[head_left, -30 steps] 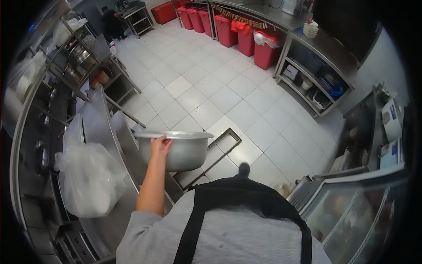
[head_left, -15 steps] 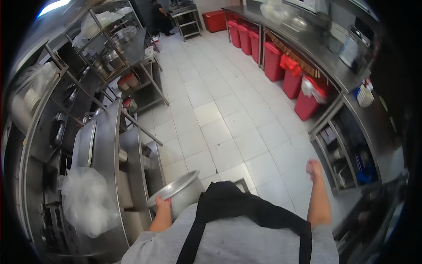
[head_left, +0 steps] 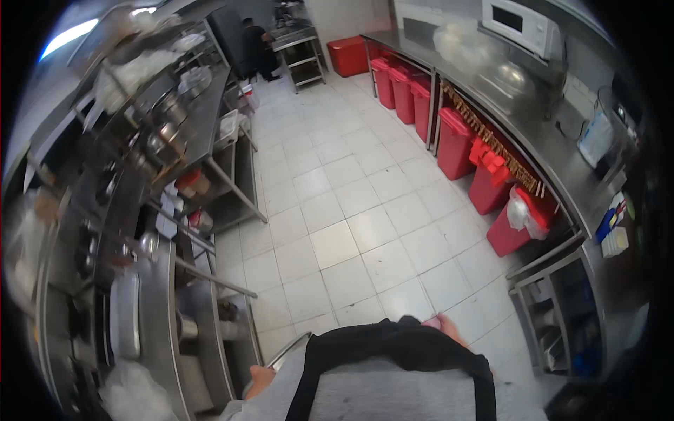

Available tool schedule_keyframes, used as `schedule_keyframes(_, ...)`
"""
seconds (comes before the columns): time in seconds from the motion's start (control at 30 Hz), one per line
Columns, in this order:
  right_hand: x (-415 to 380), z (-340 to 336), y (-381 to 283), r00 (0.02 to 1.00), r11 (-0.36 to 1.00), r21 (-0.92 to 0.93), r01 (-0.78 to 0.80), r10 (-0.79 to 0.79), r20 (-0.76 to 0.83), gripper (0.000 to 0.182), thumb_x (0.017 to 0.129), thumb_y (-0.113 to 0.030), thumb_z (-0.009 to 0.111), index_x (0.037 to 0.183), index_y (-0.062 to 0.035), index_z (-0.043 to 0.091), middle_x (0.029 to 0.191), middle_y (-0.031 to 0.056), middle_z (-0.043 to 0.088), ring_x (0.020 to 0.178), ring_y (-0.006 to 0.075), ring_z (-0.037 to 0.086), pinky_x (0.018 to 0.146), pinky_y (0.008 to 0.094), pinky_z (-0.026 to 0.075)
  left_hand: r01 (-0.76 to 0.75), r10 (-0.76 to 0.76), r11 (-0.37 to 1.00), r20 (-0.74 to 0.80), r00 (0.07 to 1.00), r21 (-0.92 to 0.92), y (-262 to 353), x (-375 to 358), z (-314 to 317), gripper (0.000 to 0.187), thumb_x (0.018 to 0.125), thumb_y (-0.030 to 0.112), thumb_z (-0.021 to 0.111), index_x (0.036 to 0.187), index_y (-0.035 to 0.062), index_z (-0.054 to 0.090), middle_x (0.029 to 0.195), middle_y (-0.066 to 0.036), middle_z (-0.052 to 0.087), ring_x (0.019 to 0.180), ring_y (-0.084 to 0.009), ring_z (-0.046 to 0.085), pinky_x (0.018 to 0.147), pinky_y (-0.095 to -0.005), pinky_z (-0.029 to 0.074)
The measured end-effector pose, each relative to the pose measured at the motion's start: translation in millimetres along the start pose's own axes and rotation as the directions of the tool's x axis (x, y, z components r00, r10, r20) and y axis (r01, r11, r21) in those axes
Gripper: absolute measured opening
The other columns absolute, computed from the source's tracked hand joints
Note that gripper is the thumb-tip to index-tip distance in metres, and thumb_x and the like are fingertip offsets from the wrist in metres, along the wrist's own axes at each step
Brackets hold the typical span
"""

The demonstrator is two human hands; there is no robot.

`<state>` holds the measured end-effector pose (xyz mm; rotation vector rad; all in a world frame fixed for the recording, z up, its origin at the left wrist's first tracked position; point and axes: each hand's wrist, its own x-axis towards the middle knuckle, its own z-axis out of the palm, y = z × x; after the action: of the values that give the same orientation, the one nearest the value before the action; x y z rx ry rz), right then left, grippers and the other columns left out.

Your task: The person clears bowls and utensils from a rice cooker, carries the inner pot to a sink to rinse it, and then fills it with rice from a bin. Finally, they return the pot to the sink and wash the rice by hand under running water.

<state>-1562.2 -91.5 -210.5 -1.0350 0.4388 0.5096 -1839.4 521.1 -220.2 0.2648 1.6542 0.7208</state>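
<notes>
At the lower left, my left hand is closed on the rim of a large metal pot. Most of the pot is hidden behind my grey shirt and black apron. My right hand is in front of my body, just past the apron's edge, over the tiled floor. It is small and blurred, and its fingers cannot be made out. Nothing can be seen in it.
Steel shelves and a worktable line the left side, with a plastic bag. Red bins stand under the right counter, near an open cabinet. Another person is at the far end.
The view has shifted forward along the aisle. My right hand has swung inward from the right side to the front of my body. The pot is now mostly hidden, still in my left hand.
</notes>
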Motion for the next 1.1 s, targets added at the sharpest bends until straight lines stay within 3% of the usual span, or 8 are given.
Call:
schedule_keyframes(0.23, 160, 14, -98, 0.993, 0.646, -0.756, -0.105, 0.114, -0.041, 0.062, 0.084, -0.048, 0.053, 0.131, -0.0082, 0.044, 0.136, 0.0098, 0.043, 0.122, 0.0286, 0.041, 0.099, 0.045, 0.034, -0.039, 0.041, 0.999, 0.068, 0.997, -0.029, -29, -36, 171, 0.032, 0.073, 0.02, 0.051, 0.098, 0.0004, 0.048, 0.093, -0.015, 0.053, 0.08, -0.027, 0.057, 0.068, -0.0385, 0.051)
schedule_keyframes(0.37, 230, 72, -219, 0.752, 0.224, -0.957, -0.184, 0.659, 0.01, 0.053, 0.089, -0.044, 0.047, 0.128, -0.009, 0.049, 0.134, 0.0106, 0.045, 0.12, 0.025, 0.044, 0.098, 0.043, 0.037, -0.039, 0.05, 0.995, 0.118, 0.992, -0.093, -55, -75, 257, 0.031, 0.071, 0.02, 0.051, 0.095, -0.0001, 0.048, 0.09, -0.015, 0.053, 0.078, -0.0269, 0.057, 0.067, -0.038, 0.052)
schedule_keyframes(0.53, 482, 115, -309, 0.824, -0.517, -0.744, 0.423, 0.561, 0.079, 0.05, 0.08, -0.047, 0.057, 0.106, -0.0057, 0.064, 0.121, 0.0154, 0.056, 0.112, 0.0293, 0.052, 0.091, 0.043, 0.043, 0.049, 0.015, 0.972, 0.265, 0.964, -0.231, -83, -101, 359, 0.03, 0.07, 0.021, 0.051, 0.091, -0.0006, 0.048, 0.086, -0.014, 0.054, 0.076, -0.0267, 0.058, 0.065, -0.0373, 0.053)
schedule_keyframes(0.6, 539, 170, -378, 0.874, -0.204, -0.857, 0.472, -0.018, 0.486, 0.054, 0.079, -0.046, 0.059, 0.117, -0.0069, 0.058, 0.109, 0.0162, 0.061, 0.099, 0.0303, 0.059, 0.085, 0.0419, 0.046, 0.118, -0.021, 0.952, 0.325, 0.945, -0.283, -96, -101, 401, 0.03, 0.069, 0.021, 0.051, 0.09, -0.0008, 0.048, 0.084, -0.014, 0.054, 0.075, -0.0267, 0.058, 0.065, -0.0371, 0.053)
schedule_keyframes(0.7, 556, 281, -500, 0.916, 0.699, -0.636, 0.327, -0.069, 0.395, 0.045, 0.081, -0.034, 0.061, 0.117, -0.0073, 0.056, 0.099, 0.0132, 0.064, 0.089, 0.0264, 0.06, 0.077, 0.0353, 0.048, 0.047, 0.035, 0.974, 0.353, 0.935, -0.22, -100, -127, 490, 0.025, 0.069, 0.02, 0.05, 0.085, 0.0007, 0.049, 0.081, -0.013, 0.055, 0.072, -0.0274, 0.057, 0.06, -0.037, 0.053)
schedule_keyframes(0.8, 627, 287, -549, 0.903, 0.579, -0.699, 0.418, -0.182, 0.389, 0.045, 0.081, -0.034, 0.061, 0.116, -0.0069, 0.056, 0.095, 0.0123, 0.063, 0.085, 0.0249, 0.06, 0.076, 0.0338, 0.047, 0.029, 0.086, 0.966, 0.425, 0.901, -0.257, -126, -111, 588, 0.022, 0.07, 0.018, 0.051, 0.083, 0.0002, 0.049, 0.078, -0.012, 0.055, 0.071, -0.0258, 0.058, 0.058, -0.0325, 0.053)
schedule_keyframes(0.97, 779, 93, -520, 0.936, -0.315, -0.921, 0.228, -0.19, 0.297, 0.049, 0.081, -0.038, 0.06, 0.117, -0.0051, 0.056, 0.114, 0.0182, 0.058, 0.109, 0.0287, 0.054, 0.093, 0.0376, 0.04, -0.059, 0.087, 0.994, 0.312, 0.946, -0.097, -141, -132, 753, 0.021, 0.071, 0.016, 0.054, 0.083, -0.0008, 0.05, 0.077, -0.011, 0.056, 0.069, -0.0241, 0.059, 0.056, -0.0321, 0.052)
schedule_keyframes(1.1, 722, -1, -509, 0.857, 0.49, -0.733, -0.471, 0.059, -0.511, 0.034, 0.083, -0.035, 0.058, 0.098, -0.0055, 0.054, 0.086, 0.0106, 0.057, 0.07, 0.0243, 0.055, 0.055, 0.0406, 0.044, -0.203, 0.146, 0.967, 0.316, 0.937, 0.154, -135, -142, 870, 0.02, 0.072, 0.014, 0.057, 0.083, -0.0016, 0.05, 0.077, -0.01, 0.057, 0.068, -0.0228, 0.059, 0.055, -0.0318, 0.052)
